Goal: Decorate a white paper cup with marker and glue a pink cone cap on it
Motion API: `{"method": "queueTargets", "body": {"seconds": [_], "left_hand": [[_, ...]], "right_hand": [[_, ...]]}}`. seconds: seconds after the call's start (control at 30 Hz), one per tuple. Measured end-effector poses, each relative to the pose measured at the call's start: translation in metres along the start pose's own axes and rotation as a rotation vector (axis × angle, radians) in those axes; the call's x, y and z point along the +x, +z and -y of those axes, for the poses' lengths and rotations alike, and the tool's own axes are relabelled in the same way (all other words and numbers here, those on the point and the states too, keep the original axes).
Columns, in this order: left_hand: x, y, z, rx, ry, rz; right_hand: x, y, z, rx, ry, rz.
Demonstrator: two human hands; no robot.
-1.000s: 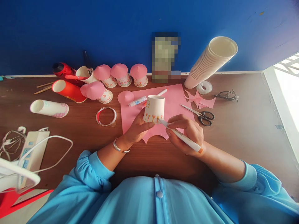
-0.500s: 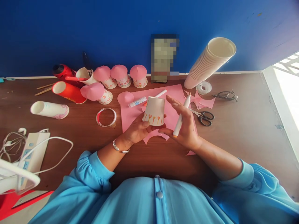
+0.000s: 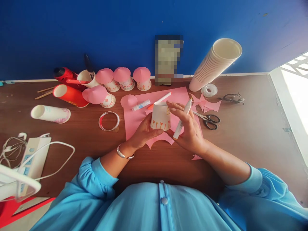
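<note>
My left hand (image 3: pixel 145 133) is closed around a white paper cup (image 3: pixel 159 116) with flowers drawn in orange and red along its lower edge. A small yellow outline shows at the cup's right side. In my right hand (image 3: pixel 191 133) a white marker (image 3: pixel 183 118) lies tilted between the fingers, its tip pointing up and away from me. The fingertips of that hand reach the cup's right side. Beneath both hands lies cut pink paper (image 3: pixel 134 122). On it rest a glue stick (image 3: pixel 141 105) and another marker (image 3: pixel 163 98).
Small cups with pink cone tops (image 3: pixel 141 75) stand at the back left. A tall stack of paper cups (image 3: pixel 214 65) leans at the back right, near clear tape (image 3: pixel 209 90), glasses (image 3: pixel 232 98) and scissors (image 3: pixel 210 121). A tape ring (image 3: pixel 109 121) and power strip (image 3: pixel 36 160) lie left.
The cup has turned in my left hand, bringing a yellow drawing into view on its right. My right hand, still holding the marker, has moved left until its fingers meet the cup.
</note>
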State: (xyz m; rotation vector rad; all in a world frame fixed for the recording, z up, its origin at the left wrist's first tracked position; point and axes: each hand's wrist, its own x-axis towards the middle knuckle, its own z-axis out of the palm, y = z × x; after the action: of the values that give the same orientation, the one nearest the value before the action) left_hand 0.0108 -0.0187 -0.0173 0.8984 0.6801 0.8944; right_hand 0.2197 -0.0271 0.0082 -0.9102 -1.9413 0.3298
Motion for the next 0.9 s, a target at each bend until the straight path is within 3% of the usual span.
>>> {"method": "queueTargets", "body": {"seconds": [0.17, 0.27, 0.37, 0.53, 0.9], "left_hand": [[0.001, 0.002, -0.002, -0.101, -0.014, -0.079], [0.002, 0.003, -0.003, -0.127, -0.012, -0.09], [0.003, 0.003, -0.003, -0.107, 0.001, -0.083], [0.003, 0.004, -0.003, -0.085, 0.024, -0.066], [0.002, 0.005, -0.004, -0.079, 0.016, -0.054]], "right_hand": [[-0.002, -0.009, 0.001, 0.14, -0.044, -0.108], [-0.001, -0.017, 0.008, 0.09, -0.085, -0.162], [0.002, -0.024, 0.019, 0.018, -0.092, -0.134], [0.007, -0.029, 0.032, 0.095, -0.068, -0.074], [0.005, -0.024, 0.033, 0.058, -0.008, -0.062]]}}
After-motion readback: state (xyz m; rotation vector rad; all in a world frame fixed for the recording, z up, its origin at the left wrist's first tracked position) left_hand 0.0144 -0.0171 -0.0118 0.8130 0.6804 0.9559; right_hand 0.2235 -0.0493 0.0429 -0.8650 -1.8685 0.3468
